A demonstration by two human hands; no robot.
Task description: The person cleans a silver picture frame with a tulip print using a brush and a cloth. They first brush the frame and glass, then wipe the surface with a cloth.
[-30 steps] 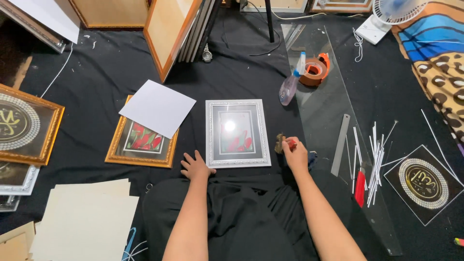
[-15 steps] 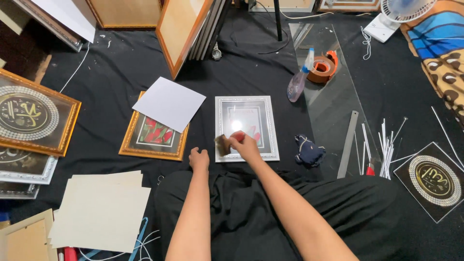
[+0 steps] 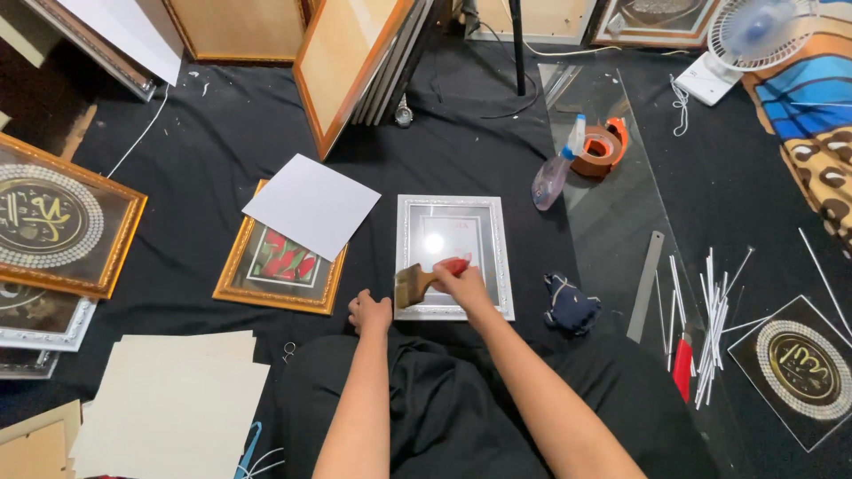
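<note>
On the black cloth on the floor, right in front of the person's knees, lies a silver picture frame (image 3: 453,255) with glass over it. The right hand (image 3: 461,282) has its grip closed around a small brush with a red handle (image 3: 430,277). The brown bristles stick out to the left of the grip and sit on the bottom left part of the frame, touching the glass. A bright spot of light shines on the glass just above the grip.

The left hand (image 3: 370,312) rests on the cloth, just left of the frame's bottom corner. Its fingers are curled in, and it holds nothing that I can see.

How far along is the work? It looks like the brushing is going on now. The brush is only at the bottom edge, so I think the upper part of the glass may need brushing too, but I cannot tell how clean it is.

To the right of the grip, near it, lies a dark blue rag (image 3: 571,304). Farther right are a metal ruler (image 3: 646,286) and a bunch of thin white sticks (image 3: 713,325). Up and to the right of the grip, a spray bottle (image 3: 556,170) and a roll of orange tape (image 3: 602,148) sit on a big sheet of glass (image 3: 621,222). To the left of the grip lies a gold frame (image 3: 280,263) with a white sheet of paper (image 3: 311,205) partly on top of it.
</note>
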